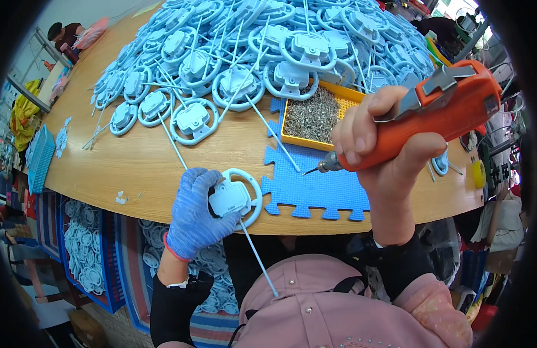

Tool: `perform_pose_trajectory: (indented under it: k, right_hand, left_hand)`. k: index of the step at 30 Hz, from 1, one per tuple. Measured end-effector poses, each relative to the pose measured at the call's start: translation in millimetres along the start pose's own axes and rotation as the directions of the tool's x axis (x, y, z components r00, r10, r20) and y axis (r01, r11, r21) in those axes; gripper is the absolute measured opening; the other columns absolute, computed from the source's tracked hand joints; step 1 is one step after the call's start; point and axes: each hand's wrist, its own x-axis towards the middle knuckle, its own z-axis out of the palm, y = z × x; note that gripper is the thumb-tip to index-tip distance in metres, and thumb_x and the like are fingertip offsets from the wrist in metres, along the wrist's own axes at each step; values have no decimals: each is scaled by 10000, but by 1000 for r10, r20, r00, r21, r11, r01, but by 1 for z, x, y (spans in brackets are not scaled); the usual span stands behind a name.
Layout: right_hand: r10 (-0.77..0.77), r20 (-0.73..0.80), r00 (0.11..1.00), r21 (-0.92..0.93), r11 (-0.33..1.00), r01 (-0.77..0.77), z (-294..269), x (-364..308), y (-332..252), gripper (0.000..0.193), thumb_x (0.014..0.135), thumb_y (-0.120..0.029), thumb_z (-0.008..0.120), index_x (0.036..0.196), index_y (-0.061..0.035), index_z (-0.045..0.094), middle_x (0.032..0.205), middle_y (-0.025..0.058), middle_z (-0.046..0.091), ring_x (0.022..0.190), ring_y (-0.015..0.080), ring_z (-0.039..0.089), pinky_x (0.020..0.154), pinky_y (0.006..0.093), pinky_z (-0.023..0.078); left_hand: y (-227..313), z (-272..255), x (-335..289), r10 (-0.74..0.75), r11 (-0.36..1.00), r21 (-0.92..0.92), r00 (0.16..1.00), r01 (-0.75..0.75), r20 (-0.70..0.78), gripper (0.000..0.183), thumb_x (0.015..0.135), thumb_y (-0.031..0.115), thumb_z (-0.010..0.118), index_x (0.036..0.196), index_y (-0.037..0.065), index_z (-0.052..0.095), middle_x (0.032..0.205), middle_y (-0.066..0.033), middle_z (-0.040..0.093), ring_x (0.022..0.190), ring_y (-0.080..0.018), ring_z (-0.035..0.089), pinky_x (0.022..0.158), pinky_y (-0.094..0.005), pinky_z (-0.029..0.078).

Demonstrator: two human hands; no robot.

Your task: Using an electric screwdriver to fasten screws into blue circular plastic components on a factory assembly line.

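Observation:
My left hand (199,216), in a blue knitted glove, grips a light blue plastic ring-shaped part (233,197) with a flat box at its centre and a thin rod. It is held at the table's near edge. My bare right hand (384,136) is wrapped round an orange power screwdriver (422,116). Its bit points left, over a blue foam mat (321,185). Just beyond the bit stands a yellow tray (306,141) full of small silver screws (312,116).
A large heap of similar light blue parts (239,81) covers the far side of the wooden table (135,156). A teal basket (42,159) sits at the left edge, a yellow tape roll (478,174) at the right. Below, bins (85,255) hold more parts. Another person (65,37) is far left.

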Motion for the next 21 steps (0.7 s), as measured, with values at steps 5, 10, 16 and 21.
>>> perform_pose_trajectory:
  k: [5,10,16,21]
  right_hand:
    - [12,41,999,30,999,-13,12,1,3,738,735,-743,546,1028,-66,509,649,-1,508,512,117,488,495,274,422]
    - [107,82,991,-120,988,-97,6,-6,10,722,730,-723,585,1002,-61,492,633,18,510,504,134,494,487,275,418]
    - [158,46,986,-114,982,-152,6,-9,20,673,755,-644,653,1004,-42,486,641,42,526,511,141,500,479,274,415]
    - [161,6,987,-133,978,-159,11,-11,26,646,753,-602,697,996,-39,493,646,47,536,528,142,511,477,268,418]
  left_hand:
    - [33,18,14,100,993,-70,994,-97,48,621,555,223,835,1070,30,545,1007,-173,532,953,-342,546,820,-393,483]
    - [42,54,40,206,977,-80,974,-199,89,648,527,286,858,1059,47,576,1060,-188,558,982,-389,542,852,-429,461]
    - [43,55,41,167,982,-110,978,-154,127,651,532,305,856,1067,60,577,1053,-184,564,992,-382,538,878,-436,444]
    - [43,56,45,152,984,-119,973,-133,173,595,576,336,829,1049,51,609,1034,-166,570,978,-362,545,868,-442,434]
